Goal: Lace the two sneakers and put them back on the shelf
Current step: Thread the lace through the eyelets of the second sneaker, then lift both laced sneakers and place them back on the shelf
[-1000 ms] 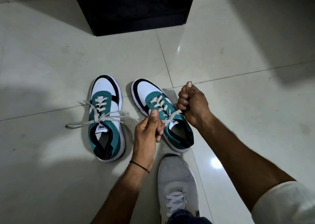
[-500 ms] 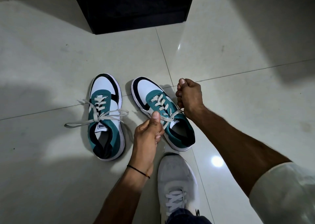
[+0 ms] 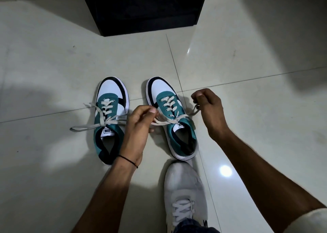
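Since the earlier frame we have drawn both hands apart and lower: the left hand [image 3: 139, 124] now sits between the two sneakers, and the right hand [image 3: 210, 108] has moved out to the right of the right sneaker [image 3: 171, 115]. Each hand pinches one end of that sneaker's lace [image 3: 169, 122], which runs across the tongue from hand to hand (the right end hangs in a small loop below the fingers). We note the left sneaker [image 3: 110, 119] standing just beside it, toes pointing away, with its lace [image 3: 99, 123] crossed once and both ends lying loose. Both sneakers rest on a glossy pale tile floor [image 3: 53, 64] with thin grout lines and a lamp reflection. A black shelf [image 3: 145, 7] stands beyond the toes. Our own grey shoe [image 3: 184, 190] sits near the right sneaker's heel.
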